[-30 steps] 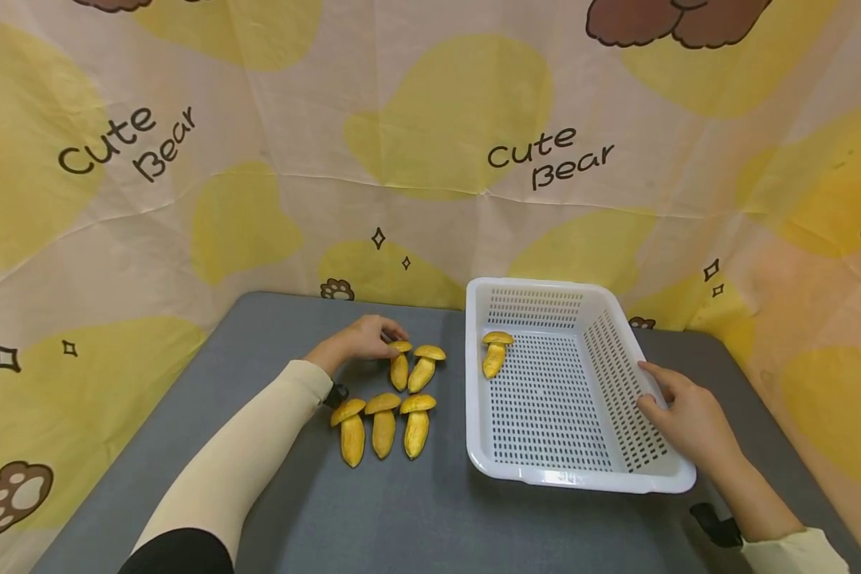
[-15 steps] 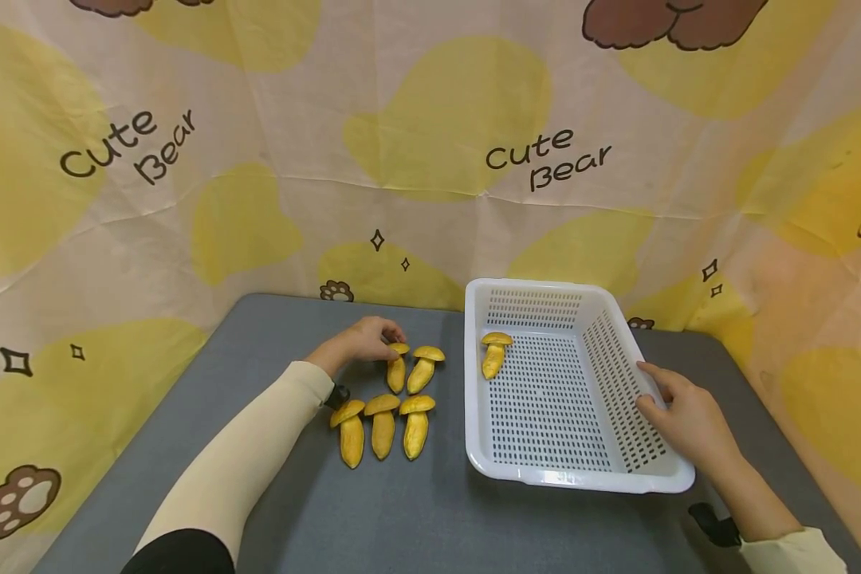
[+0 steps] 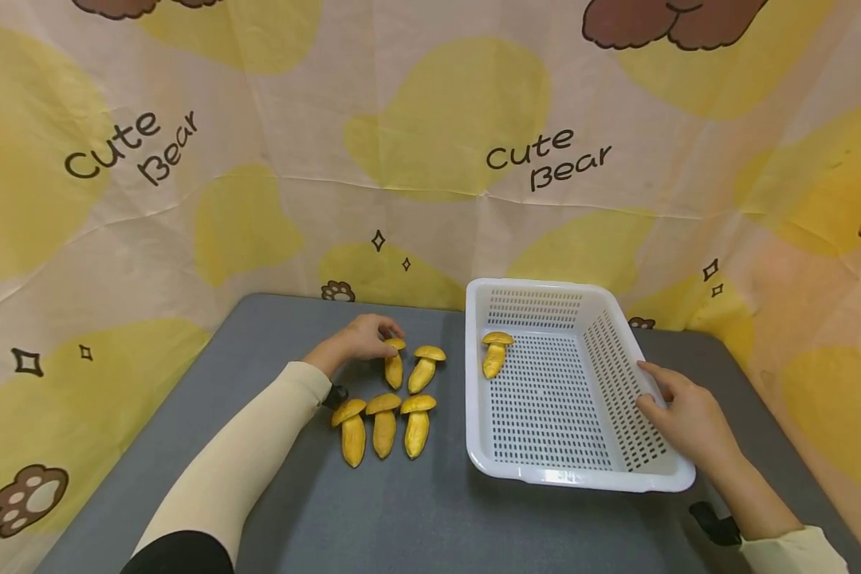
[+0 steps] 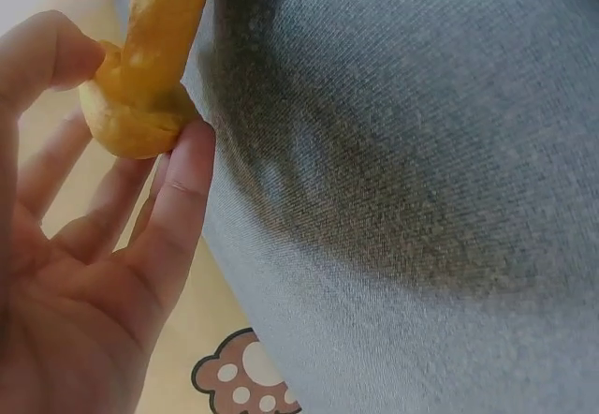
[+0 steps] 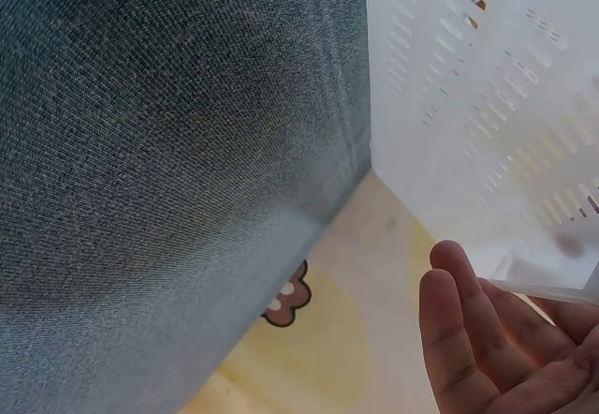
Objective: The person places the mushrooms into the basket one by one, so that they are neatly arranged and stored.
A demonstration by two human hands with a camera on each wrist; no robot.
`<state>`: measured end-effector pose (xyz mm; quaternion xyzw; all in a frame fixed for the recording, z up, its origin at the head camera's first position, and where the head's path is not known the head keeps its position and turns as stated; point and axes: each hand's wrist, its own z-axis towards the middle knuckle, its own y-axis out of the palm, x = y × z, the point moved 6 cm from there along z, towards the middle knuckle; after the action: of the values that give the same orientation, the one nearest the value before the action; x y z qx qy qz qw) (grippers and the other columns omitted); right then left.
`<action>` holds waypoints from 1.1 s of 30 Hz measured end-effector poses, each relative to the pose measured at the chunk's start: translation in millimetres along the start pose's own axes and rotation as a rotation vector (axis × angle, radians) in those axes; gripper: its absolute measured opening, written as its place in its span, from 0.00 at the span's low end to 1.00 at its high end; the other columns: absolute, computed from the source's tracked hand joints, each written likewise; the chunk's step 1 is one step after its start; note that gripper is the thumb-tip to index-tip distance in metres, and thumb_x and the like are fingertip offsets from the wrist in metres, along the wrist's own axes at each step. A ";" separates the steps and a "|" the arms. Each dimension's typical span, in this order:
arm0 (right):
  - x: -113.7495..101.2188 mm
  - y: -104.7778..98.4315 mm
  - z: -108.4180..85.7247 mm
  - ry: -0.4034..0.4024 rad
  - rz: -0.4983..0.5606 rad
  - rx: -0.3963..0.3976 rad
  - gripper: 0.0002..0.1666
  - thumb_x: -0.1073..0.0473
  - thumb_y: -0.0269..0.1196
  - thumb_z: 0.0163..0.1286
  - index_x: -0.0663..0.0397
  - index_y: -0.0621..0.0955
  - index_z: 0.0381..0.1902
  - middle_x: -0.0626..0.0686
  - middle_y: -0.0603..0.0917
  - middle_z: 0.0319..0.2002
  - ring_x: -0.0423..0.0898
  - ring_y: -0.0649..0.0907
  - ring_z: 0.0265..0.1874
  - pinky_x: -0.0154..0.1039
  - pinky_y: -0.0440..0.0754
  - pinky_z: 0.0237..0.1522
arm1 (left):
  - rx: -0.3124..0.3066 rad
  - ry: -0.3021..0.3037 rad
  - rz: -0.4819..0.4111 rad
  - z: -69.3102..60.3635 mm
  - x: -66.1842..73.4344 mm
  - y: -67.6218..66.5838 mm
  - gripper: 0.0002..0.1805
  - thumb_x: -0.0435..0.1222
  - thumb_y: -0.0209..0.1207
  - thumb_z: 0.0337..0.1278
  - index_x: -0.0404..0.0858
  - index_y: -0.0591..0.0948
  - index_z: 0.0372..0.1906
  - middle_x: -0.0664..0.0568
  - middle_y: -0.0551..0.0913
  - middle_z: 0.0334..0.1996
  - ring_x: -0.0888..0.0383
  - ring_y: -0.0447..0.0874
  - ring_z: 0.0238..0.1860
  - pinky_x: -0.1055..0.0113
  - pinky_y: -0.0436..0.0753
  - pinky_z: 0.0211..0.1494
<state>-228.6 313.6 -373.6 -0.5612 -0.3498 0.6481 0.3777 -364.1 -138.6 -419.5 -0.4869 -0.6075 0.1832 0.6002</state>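
Note:
In the head view, my left hand (image 3: pixel 364 338) pinches the cap of a yellow mushroom (image 3: pixel 394 371) at the left end of the back row. The left wrist view shows the thumb and a finger on either side of this mushroom's cap (image 4: pixel 131 128), its stem pointing away from the palm. On the right, my right hand (image 3: pixel 692 418) grips the right rim of a white perforated plastic basket (image 3: pixel 545 477), thumb over the edge and other fingers outside. One mushroom (image 3: pixel 495 356) lies inside the basket, near its left wall.
Beside the held mushroom lies another mushroom (image 3: pixel 424 371). A front row has three mushrooms, with one (image 3: pixel 383 426) in the middle. All rest on a grey table (image 3: pixel 402 518), backed by a patterned yellow cloth (image 3: pixel 430 119).
My left hand and the pinched mushroom have shifted slightly to the left, widening the gap to the neighbouring mushroom. My right hand and the basket stay in place.

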 end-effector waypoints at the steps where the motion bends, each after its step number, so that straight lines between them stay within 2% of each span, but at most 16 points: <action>1: 0.3 0.2 -0.1 0.001 0.001 -0.001 0.33 0.58 0.56 0.67 0.65 0.67 0.68 0.73 0.77 0.50 0.44 0.83 0.21 0.37 0.81 0.20 | 0.006 -0.001 0.000 -0.5 -0.1 -0.7 0.17 0.40 0.61 0.57 0.46 0.81 0.53 0.43 0.78 0.56 0.45 0.76 0.58 0.53 0.80 0.53; 10: 1.7 1.4 -0.9 0.007 0.005 -0.002 0.33 0.58 0.56 0.67 0.65 0.67 0.68 0.73 0.78 0.49 0.44 0.83 0.20 0.37 0.80 0.19 | 0.061 0.011 -0.034 -4.2 4.0 -7.7 0.17 0.40 0.62 0.57 0.47 0.81 0.53 0.44 0.78 0.57 0.45 0.75 0.59 0.51 0.79 0.55; 25: 1.8 2.5 1.2 -0.002 -0.020 0.005 0.33 0.58 0.56 0.66 0.65 0.68 0.67 0.73 0.76 0.54 0.45 0.82 0.23 0.36 0.78 0.22 | 0.119 0.073 -0.093 -6.2 12.2 -17.6 0.17 0.40 0.62 0.55 0.48 0.81 0.52 0.47 0.78 0.53 0.49 0.79 0.49 0.58 0.81 0.45; 33: -0.3 1.2 1.1 -0.014 -0.020 0.010 0.33 0.59 0.56 0.66 0.66 0.68 0.67 0.73 0.76 0.53 0.45 0.82 0.22 0.36 0.78 0.21 | 0.170 0.145 -0.102 -8.3 31.0 -24.4 0.17 0.40 0.63 0.54 0.50 0.82 0.51 0.50 0.79 0.51 0.51 0.79 0.48 0.59 0.81 0.45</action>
<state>-229.8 312.7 -374.4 -0.5512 -0.3549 0.6498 0.3847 -359.6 -127.6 -380.9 -0.4147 -0.5686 0.1678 0.6903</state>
